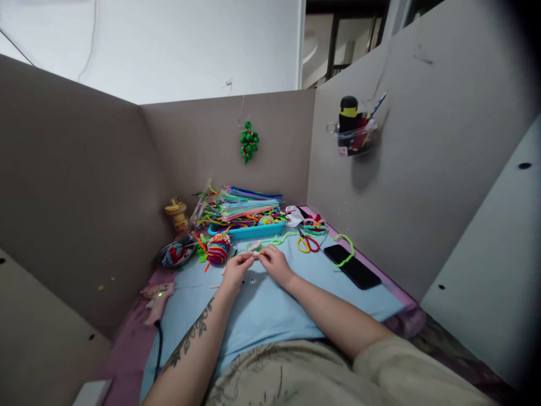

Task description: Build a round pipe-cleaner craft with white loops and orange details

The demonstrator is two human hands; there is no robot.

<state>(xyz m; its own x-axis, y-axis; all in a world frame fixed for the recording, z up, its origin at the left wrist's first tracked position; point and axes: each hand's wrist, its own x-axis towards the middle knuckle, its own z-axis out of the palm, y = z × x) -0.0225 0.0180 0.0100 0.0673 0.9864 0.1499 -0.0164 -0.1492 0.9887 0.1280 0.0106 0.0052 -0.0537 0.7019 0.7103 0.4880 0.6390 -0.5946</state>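
Observation:
Both my hands meet at the middle of a light blue mat (270, 304). My left hand (235, 270) and my right hand (274, 263) pinch a small pale pipe-cleaner piece (256, 252) between their fingertips. Just beyond the fingers lies a small teal and cream pipe-cleaner shape (255, 246). A striped, multicoloured pipe-cleaner ball (218, 250) sits to the left of my left hand.
A blue tray (249, 230) heaped with coloured pipe cleaners stands at the back. Yellow and red scissors (307, 243), a black phone (352, 266) and a green pipe cleaner (347, 248) lie at the right. A dark dish (174, 255) is at the left. Cardboard walls surround the desk.

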